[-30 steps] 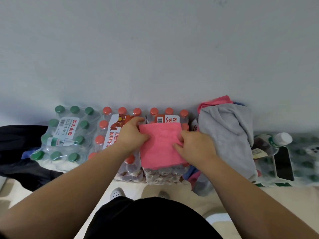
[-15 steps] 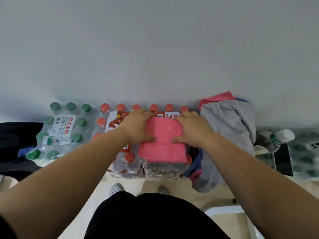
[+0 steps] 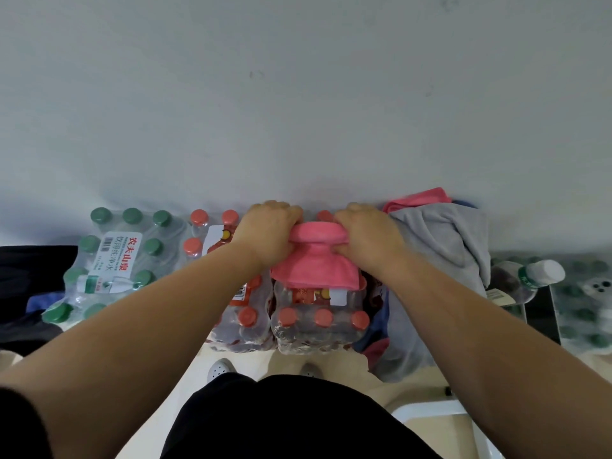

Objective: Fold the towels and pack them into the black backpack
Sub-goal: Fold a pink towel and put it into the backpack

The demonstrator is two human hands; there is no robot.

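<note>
I hold the pink towel (image 3: 314,263) with both my hands. My left hand (image 3: 270,231) grips its left side and my right hand (image 3: 367,233) grips its right side. My fingers curl over the far edge and my thumbs press in from the sides. The towel is squeezed thin in the middle, with a fat roll on top between my hands. The near part spreads out wide and flat.

The towel lies on a pack of red-capped bottles (image 3: 318,321) wrapped in clear plastic. Another pack of red-capped bottles sits just to its left, under my left arm. Next to that is a pack of green-capped bottles (image 3: 112,260) with a white label.

A grey towel (image 3: 440,260) is heaped just beside my right hand and hangs down the front. A second pink cloth (image 3: 417,197) peeks out behind it, by the wall. A loose bottle with a white cap (image 3: 536,274) lies on its side further right.

A black bag (image 3: 29,276) shows at the left edge, well apart from the towel.
</note>
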